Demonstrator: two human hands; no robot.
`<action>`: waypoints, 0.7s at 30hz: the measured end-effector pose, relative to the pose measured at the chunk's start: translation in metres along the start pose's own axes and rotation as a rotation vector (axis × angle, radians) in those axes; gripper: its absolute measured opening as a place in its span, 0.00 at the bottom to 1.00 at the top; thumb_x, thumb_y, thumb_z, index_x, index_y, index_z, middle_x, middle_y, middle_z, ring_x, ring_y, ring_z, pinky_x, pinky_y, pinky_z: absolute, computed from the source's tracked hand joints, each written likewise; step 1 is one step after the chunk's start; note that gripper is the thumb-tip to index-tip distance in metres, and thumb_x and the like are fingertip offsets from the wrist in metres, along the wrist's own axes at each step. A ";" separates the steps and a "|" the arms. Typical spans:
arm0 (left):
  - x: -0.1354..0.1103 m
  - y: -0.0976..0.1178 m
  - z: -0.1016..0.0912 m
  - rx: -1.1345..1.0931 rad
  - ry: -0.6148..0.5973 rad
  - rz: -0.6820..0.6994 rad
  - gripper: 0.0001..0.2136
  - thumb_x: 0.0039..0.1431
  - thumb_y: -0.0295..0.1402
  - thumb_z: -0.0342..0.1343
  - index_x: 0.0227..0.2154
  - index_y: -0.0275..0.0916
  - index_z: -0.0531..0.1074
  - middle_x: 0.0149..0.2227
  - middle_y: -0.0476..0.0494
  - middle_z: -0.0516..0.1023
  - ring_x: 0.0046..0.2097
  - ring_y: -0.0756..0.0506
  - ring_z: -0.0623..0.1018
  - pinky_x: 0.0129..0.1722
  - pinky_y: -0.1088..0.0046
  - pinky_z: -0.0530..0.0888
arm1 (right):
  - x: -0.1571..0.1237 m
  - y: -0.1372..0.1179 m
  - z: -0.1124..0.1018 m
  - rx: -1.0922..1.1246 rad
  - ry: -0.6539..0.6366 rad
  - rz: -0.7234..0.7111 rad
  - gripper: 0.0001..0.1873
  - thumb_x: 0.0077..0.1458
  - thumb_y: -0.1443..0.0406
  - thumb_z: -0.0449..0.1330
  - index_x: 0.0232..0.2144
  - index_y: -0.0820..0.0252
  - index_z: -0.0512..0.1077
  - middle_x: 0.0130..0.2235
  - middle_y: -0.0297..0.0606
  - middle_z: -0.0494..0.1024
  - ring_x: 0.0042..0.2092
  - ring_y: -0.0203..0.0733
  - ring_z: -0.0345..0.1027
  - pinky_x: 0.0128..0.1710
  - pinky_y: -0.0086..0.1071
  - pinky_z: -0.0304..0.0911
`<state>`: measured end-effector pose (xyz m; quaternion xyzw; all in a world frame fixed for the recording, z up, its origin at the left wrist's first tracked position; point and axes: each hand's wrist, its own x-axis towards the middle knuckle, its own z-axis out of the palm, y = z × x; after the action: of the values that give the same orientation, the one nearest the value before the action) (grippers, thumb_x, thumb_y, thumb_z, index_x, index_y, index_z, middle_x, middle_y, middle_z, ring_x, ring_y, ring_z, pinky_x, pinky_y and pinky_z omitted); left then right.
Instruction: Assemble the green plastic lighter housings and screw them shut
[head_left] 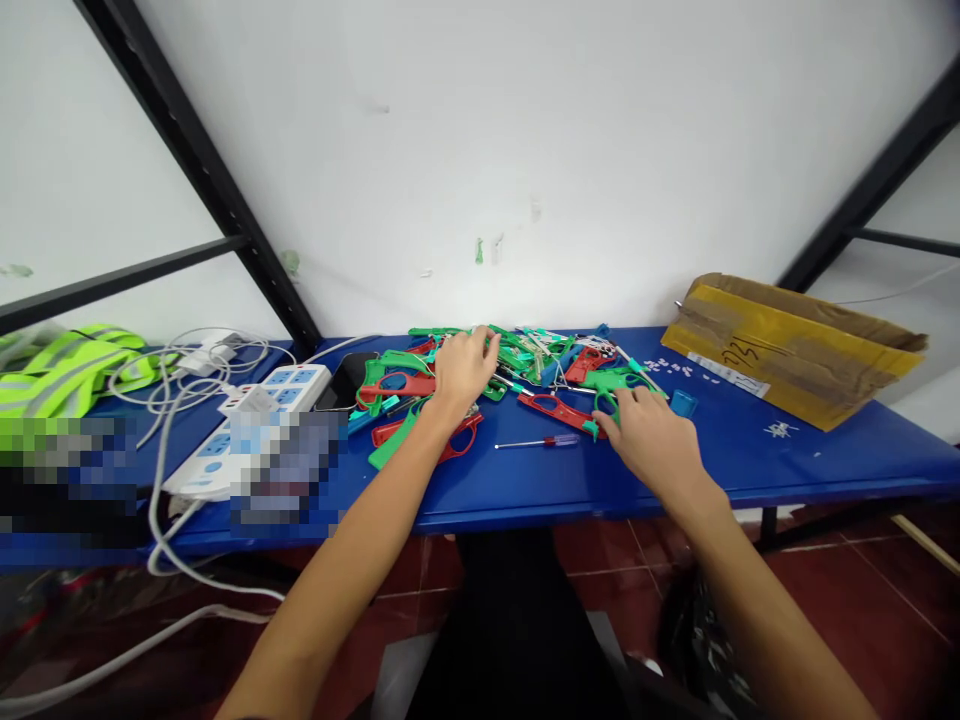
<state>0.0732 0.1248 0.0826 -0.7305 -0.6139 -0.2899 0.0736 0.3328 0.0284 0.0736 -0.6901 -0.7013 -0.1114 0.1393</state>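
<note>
The left hand [465, 366] is curled on the plastic parts [525, 355], its grip's hold unclear; the right hand [646, 438] is laid open on a green part [621, 380]. Tangled pieces are best freed singly.

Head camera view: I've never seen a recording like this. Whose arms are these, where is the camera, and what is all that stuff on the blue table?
There is no machine here. The camera sits on a person's head and looks down, so the two bare arms are that person's own. The left hand rests on a pile of green and red plastic parts on the blue table; whether it grips one is unclear. The right hand lies open on a green part. Between them lies a small screwdriver. At the left is a white power strip, at the right a cardboard box.
</note>
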 end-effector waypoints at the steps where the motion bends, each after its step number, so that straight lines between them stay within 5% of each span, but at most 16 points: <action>1: 0.000 -0.003 0.000 -0.001 -0.002 0.011 0.17 0.82 0.40 0.47 0.53 0.39 0.80 0.41 0.36 0.86 0.45 0.35 0.85 0.43 0.64 0.74 | -0.011 0.005 0.001 -0.057 -0.070 0.027 0.17 0.76 0.55 0.56 0.51 0.63 0.76 0.50 0.58 0.80 0.55 0.64 0.75 0.39 0.41 0.71; 5: 0.003 -0.013 0.005 -0.025 -0.045 0.131 0.15 0.81 0.39 0.50 0.51 0.42 0.81 0.42 0.39 0.86 0.47 0.35 0.84 0.46 0.63 0.75 | -0.025 0.014 0.009 -0.099 -0.159 0.084 0.12 0.75 0.61 0.59 0.51 0.64 0.75 0.50 0.57 0.83 0.53 0.61 0.79 0.40 0.38 0.70; 10: 0.001 -0.020 0.022 -0.062 -0.123 0.380 0.16 0.70 0.24 0.58 0.56 0.42 0.80 0.62 0.38 0.82 0.65 0.35 0.76 0.61 0.57 0.74 | -0.005 0.017 0.023 -0.035 -0.102 0.124 0.10 0.73 0.64 0.61 0.52 0.62 0.76 0.50 0.55 0.84 0.52 0.59 0.80 0.41 0.39 0.71; 15: 0.007 -0.021 0.035 -0.086 -0.104 0.471 0.09 0.69 0.22 0.58 0.40 0.40 0.82 0.51 0.36 0.86 0.60 0.31 0.76 0.63 0.47 0.69 | -0.010 0.008 0.042 0.116 0.109 0.144 0.14 0.74 0.63 0.56 0.55 0.59 0.76 0.53 0.55 0.83 0.55 0.60 0.77 0.40 0.42 0.72; 21: 0.008 -0.025 0.021 -0.185 -0.023 0.558 0.14 0.68 0.16 0.50 0.40 0.41 0.77 0.47 0.39 0.85 0.53 0.37 0.78 0.54 0.57 0.72 | -0.023 -0.010 0.054 0.353 0.403 0.067 0.20 0.79 0.57 0.48 0.60 0.58 0.74 0.61 0.55 0.79 0.61 0.59 0.74 0.54 0.49 0.74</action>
<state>0.0573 0.1469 0.0631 -0.8780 -0.3609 -0.3050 0.0764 0.3205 0.0253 0.0152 -0.6421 -0.6447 -0.1179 0.3977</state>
